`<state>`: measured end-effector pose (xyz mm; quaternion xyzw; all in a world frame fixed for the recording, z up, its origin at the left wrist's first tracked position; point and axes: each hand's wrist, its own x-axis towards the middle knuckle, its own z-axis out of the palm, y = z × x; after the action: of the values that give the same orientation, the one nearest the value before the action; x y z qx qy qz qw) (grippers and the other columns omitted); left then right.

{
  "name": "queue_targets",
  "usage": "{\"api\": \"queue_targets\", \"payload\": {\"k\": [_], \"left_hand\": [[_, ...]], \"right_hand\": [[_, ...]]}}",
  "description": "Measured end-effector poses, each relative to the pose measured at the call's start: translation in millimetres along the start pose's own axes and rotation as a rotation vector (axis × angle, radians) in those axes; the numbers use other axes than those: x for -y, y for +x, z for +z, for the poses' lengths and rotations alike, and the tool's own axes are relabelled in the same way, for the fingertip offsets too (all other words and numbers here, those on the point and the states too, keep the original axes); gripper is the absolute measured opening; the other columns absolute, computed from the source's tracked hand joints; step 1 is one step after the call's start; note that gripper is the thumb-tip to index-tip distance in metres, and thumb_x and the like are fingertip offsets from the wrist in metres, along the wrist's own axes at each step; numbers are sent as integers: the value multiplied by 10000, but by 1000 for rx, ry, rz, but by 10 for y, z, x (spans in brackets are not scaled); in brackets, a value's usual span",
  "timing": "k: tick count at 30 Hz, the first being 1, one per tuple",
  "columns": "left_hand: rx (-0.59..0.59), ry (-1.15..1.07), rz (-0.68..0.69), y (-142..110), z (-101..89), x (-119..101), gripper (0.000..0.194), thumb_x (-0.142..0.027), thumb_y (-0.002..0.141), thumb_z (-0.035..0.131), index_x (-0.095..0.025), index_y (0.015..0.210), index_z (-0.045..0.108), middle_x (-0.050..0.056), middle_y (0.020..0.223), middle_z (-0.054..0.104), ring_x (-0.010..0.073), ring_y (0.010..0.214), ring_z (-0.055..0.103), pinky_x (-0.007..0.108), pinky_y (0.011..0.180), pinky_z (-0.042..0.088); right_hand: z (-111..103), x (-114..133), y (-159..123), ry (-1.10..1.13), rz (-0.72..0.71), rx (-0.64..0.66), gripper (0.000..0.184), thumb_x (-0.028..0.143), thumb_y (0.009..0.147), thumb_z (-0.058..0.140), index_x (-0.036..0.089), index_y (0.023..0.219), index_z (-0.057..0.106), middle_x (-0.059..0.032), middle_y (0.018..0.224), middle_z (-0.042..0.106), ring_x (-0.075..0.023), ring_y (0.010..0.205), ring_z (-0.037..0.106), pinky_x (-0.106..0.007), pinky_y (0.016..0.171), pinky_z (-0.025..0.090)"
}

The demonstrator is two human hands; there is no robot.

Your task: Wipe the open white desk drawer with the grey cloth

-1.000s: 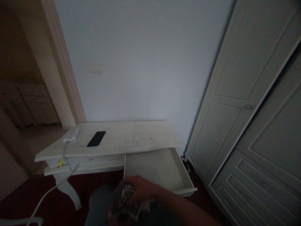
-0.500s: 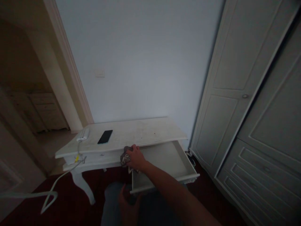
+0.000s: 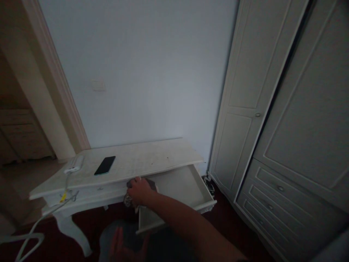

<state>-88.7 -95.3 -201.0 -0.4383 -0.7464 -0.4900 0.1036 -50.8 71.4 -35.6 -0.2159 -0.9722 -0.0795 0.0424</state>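
Observation:
My right hand [image 3: 139, 191] is closed on a grey and white patterned cloth [image 3: 128, 200] at the left side of the pulled-out drawer [image 3: 181, 187]. Part of the cloth shows below the fingers and part over the drawer's side. The drawer belongs to a white table [image 3: 152, 153] and its visible floor is bare. Low in the picture, in front of the drawer, my left hand [image 3: 127, 249] is held over my lap with its fingers stretched and apart, touching nothing I can see. It is dim and partly cut off.
On the tabletop lie a dark phone [image 3: 105, 165] and a white power strip [image 3: 74, 164], whose cable [image 3: 45, 214] hangs off the left end. A grey-white wardrobe [image 3: 240, 145] stands close on the right. Dark items [image 3: 208, 185] lie on the floor beside it.
The view has turned right, so the table sits further left. My right hand still grips the cloth, now lapping over the drawer's side. My left hand has dropped lower, its fingers straighter.

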Motion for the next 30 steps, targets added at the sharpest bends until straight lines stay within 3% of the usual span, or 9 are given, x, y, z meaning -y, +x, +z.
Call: {"api": "queue_targets", "payload": {"k": [3,6,8,12,14,18,24,27,30], "left_hand": [[33,-47,92,180,-81,-103,876,-688,780,633,-199,1480,438,246,1527,502,471,1418,487,664,1166,430],[114,-174,198,556,-251,-188,714,-641,954,395,-191,1508,427,223,1554,493,397,1491,433,620,1252,342],[196,-252,188,855,-342,-275,602,-568,1022,323,-207,1476,483,173,1527,554,342,1468,479,573,1269,338],[553,-377,27,1249,-303,-469,598,-576,1058,244,-230,1347,638,89,1410,693,283,1337,623,520,1224,427],[743,-368,46,1256,-211,-538,645,-556,1065,172,-240,1311,677,75,1358,733,265,1302,650,493,1209,447],[1024,-158,306,1000,-82,-699,579,-451,1060,207,-267,1301,701,69,1351,742,257,1269,657,422,1175,465],[1127,281,609,669,11,-945,567,-438,1084,218,-235,1196,736,142,1228,765,325,1165,697,501,1038,519],[1152,359,597,651,97,-901,510,-488,1074,312,-233,1259,713,140,1240,768,327,1161,714,466,993,541],[1201,386,617,697,128,-853,419,-433,1028,455,-247,1320,690,142,1282,765,346,1189,713,470,1003,540]], "right_hand": [[19,-56,171,55,75,98,447,502,760,829,188,1075,780,-187,1267,706,-402,1190,646,-553,789,631],[124,31,76,70,-52,133,451,482,753,826,172,1078,785,-188,1172,748,-396,1120,684,-529,810,624],[193,108,-153,93,-195,70,429,461,784,808,163,1092,781,-162,1129,766,-359,1070,704,-495,885,603],[263,132,-900,247,-429,-145,486,438,805,811,197,1221,742,-124,1291,703,-310,1242,612,-385,1015,526],[285,32,-1337,323,-370,-184,548,456,795,818,296,1307,704,-95,1341,647,-295,1237,594,-362,945,538],[299,-433,-2203,337,-218,-172,540,440,729,841,328,1242,719,-88,1362,589,-323,1208,570,-412,936,520],[248,-1164,-3267,382,269,-236,546,314,708,755,238,1240,659,-121,1266,581,-322,1176,568,-455,999,479],[483,-1072,-3394,337,382,-348,617,364,681,745,224,1268,619,-145,1318,557,-352,1215,555,-489,1010,470],[886,-678,-3112,207,260,-389,713,505,643,788,275,1291,599,-132,1336,559,-375,1209,551,-550,1028,446]]}}
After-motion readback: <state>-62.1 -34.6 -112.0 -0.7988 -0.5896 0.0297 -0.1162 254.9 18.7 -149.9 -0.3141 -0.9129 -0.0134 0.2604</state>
